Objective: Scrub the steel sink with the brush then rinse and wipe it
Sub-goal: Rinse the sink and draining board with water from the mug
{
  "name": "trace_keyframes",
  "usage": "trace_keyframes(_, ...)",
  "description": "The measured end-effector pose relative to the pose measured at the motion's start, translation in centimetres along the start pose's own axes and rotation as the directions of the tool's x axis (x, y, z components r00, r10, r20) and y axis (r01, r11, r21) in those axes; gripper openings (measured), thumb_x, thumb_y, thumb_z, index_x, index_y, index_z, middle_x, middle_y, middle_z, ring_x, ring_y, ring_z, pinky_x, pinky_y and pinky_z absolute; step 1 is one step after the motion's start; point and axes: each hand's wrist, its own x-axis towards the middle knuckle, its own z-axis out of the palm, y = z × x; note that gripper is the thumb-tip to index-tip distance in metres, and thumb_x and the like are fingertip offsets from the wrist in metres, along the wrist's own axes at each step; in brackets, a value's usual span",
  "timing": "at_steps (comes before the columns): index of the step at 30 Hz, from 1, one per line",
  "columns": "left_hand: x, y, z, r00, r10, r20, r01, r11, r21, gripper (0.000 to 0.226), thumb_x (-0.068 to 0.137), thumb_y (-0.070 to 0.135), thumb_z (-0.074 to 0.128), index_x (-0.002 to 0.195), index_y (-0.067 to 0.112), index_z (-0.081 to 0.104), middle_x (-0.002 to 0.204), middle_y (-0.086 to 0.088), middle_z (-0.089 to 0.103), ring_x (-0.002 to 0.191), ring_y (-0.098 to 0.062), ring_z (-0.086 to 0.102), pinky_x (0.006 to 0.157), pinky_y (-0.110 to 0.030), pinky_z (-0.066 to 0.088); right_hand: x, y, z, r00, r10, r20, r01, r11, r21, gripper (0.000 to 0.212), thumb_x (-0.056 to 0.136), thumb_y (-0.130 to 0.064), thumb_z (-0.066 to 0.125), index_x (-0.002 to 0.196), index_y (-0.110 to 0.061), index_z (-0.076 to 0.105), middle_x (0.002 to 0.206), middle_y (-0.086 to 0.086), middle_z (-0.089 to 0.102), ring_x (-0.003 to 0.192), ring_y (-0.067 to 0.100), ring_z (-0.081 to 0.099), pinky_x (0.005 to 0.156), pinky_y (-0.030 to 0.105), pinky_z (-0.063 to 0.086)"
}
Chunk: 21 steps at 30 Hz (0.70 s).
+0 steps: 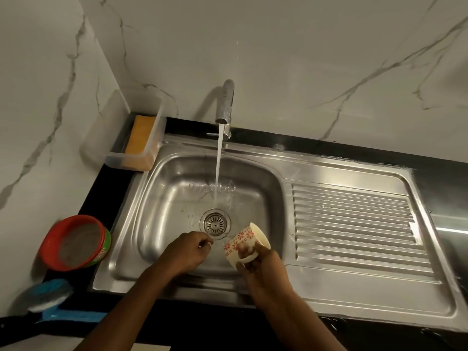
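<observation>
Two hands reach in over the near rim of the steel sink [162, 249], and the scene runs like this from the left. At the far left edge of the dark counter [106, 183] lies a blue-handled brush [49, 298], blurred, apart from both hands. Just behind it sits a red-rimmed tub [76, 243] with a greyish paste inside, tilted toward the camera. Further back, in the corner by the marble wall [304, 59], a clear plastic tray [114, 158] holds a yellow sponge [140, 138] standing on edge. The left hand [186, 252] hovers low over the basin just beside the drain strainer [215, 222], fingers curled in loosely; something small and pale may be pinched at its fingertips, but I cannot tell what. A chrome tap [226, 101] pours a steady stream [218, 163] that lands on the basin floor just behind the drain. The right hand [258, 262] grips a cream cup [247, 243] with red flower print by its handle, tipped with its mouth up and to the right, over the basin's near right side. To the right stretches the ribbed drainboard [354, 224]
</observation>
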Motion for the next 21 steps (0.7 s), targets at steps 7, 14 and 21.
trace_keyframes(7, -0.2, -0.3, -0.5, 0.998, 0.003, -0.06, -0.007, 0.997, -0.08, 0.023, 0.1, 0.034, 0.057, 0.114, 0.034, 0.074, 0.119, 0.012, 0.073, 0.107, -0.009, 0.068, 0.096, -0.034, 0.054, 4.5, -4.9, 1.5, 0.983, -0.178, -0.046, 0.152, 0.924, -0.35, 0.015, 0.103, -0.017, 0.057, 0.103, -0.005, 0.066, 0.09, 0.013, 0.072, 0.094, 0.026, 0.067, 0.082, 0.044, 0.057)
trace_keyframes(14, -0.7, -0.5, -1.0, 0.998, -0.016, -0.058, 0.011, 0.996, -0.092, 0.026, 0.098, 0.038, 0.055, 0.117, 0.035, 0.073, 0.122, 0.012, 0.073, 0.108, -0.01, 0.068, 0.097, -0.037, 0.056, 7.8, -10.2, 7.5, 0.935, -0.353, 0.04, 0.258, 0.598, -0.759, 0.021, 0.105, -0.024, 0.054, 0.1, -0.008, 0.067, 0.088, 0.008, 0.075, 0.082, 0.023, 0.073, 0.079, 0.049, 0.064)
trace_keyframes(21, -1.4, -1.0, -1.5, 0.995, -0.041, -0.087, 0.031, 0.993, -0.111, 0.023, 0.101, 0.034, 0.056, 0.116, 0.035, 0.073, 0.121, 0.014, 0.072, 0.112, -0.007, 0.066, 0.099, -0.035, 0.054, 8.8, -13.3, 10.9, 0.906, -0.396, 0.151, 0.344, 0.478, -0.808, 0.014, 0.104, -0.022, 0.059, 0.106, -0.009, 0.064, 0.109, 0.01, 0.074, 0.095, 0.026, 0.075, 0.077, 0.039, 0.065)
